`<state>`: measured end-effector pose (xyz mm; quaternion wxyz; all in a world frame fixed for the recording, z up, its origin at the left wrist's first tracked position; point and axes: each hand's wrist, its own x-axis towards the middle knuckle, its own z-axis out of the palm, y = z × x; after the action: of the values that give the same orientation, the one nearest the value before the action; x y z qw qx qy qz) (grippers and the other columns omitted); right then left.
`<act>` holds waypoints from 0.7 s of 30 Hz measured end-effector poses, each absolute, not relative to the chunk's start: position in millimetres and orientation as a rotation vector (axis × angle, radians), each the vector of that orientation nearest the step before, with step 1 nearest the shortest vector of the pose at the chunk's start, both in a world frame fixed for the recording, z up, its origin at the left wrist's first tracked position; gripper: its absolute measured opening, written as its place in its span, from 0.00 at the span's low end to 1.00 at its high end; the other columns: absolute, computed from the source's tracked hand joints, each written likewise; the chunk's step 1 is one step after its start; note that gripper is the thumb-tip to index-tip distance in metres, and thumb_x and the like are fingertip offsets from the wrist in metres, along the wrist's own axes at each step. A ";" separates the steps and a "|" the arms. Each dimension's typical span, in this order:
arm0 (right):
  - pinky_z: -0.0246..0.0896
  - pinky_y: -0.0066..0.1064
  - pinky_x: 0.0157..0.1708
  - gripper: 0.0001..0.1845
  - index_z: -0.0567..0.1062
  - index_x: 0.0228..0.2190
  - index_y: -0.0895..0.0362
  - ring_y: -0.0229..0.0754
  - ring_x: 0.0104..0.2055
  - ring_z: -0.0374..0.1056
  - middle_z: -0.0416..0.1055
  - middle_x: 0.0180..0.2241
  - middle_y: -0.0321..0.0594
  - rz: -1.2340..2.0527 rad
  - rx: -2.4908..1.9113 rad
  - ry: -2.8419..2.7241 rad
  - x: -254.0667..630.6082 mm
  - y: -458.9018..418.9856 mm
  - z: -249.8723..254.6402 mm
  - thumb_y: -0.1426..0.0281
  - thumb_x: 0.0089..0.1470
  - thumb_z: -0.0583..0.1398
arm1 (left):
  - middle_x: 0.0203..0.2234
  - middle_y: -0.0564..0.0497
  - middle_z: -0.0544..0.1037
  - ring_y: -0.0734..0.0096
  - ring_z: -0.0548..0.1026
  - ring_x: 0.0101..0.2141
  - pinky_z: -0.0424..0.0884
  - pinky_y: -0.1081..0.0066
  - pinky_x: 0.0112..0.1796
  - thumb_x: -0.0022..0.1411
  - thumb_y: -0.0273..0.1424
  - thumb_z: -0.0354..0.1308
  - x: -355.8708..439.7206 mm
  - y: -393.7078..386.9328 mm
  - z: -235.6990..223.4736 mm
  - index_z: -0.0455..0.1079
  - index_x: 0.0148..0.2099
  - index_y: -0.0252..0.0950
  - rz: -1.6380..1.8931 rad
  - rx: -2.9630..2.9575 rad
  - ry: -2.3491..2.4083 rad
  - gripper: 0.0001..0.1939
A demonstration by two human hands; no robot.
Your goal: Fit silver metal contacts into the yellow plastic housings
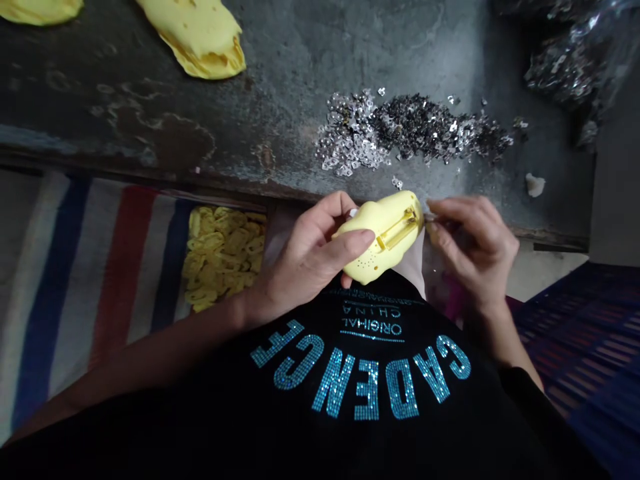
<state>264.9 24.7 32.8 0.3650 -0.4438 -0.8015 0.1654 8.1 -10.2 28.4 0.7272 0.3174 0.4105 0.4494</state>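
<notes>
My left hand (320, 243) grips a yellow plastic shell (383, 217), thumb on its face and fingers around the far side. The shell is rounded, with a cluster of small holes and a long recessed slot that looks like a battery compartment. Something metallic shows at the slot's right end. My right hand (473, 237) is closed in a pinch against the right end of the shell. A small greyish piece shows between its thumb and forefinger, too blurred to name. Just beyond the shell, a pile of small shiny metal pieces (415, 130) is spread on the metal worktop (295, 60).
Larger yellow shells (200, 33) lie at the worktop's upper left. Below its edge is a heap of flat yellow plastic parts (225, 257) beside striped cloth (115, 267). A clear bag of metal pieces (565, 70) sits upper right, a blue crate (590, 333) lower right.
</notes>
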 end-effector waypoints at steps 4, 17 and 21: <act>0.80 0.37 0.40 0.16 0.86 0.55 0.48 0.44 0.42 0.82 0.85 0.47 0.40 0.882 -1.166 -2.018 272.7 46.1 42.5 0.62 0.68 0.73 | 0.33 0.56 0.76 0.73 0.72 0.26 0.67 0.76 0.22 0.69 0.38 0.76 9.0 -13.8 33.3 0.69 0.43 0.42 0.992 0.821 0.955 0.17; 0.76 0.32 0.39 0.12 0.84 0.45 0.50 0.39 0.36 0.78 0.83 0.38 0.33 0.967 -1.070 -1.834 276.6 41.0 11.3 0.60 0.63 0.75 | 0.48 0.49 0.84 0.59 0.83 0.45 0.80 0.61 0.48 0.57 0.37 0.83 16.6 -9.0 47.3 0.72 0.50 0.41 0.822 1.536 0.954 0.26; 0.77 0.35 0.37 0.15 0.86 0.48 0.47 0.42 0.36 0.78 0.83 0.39 0.35 0.980 -0.970 -1.562 279.1 26.9 -8.2 0.57 0.63 0.76 | 0.61 0.47 0.81 0.49 0.82 0.62 0.80 0.49 0.65 0.53 0.36 0.88 13.2 -7.8 30.4 0.66 0.70 0.49 0.886 1.521 0.677 0.48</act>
<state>279.1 26.9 -8.2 0.5045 -0.4019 -0.6473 0.4062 13.2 -7.8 30.4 0.5875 0.6526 0.2905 0.3803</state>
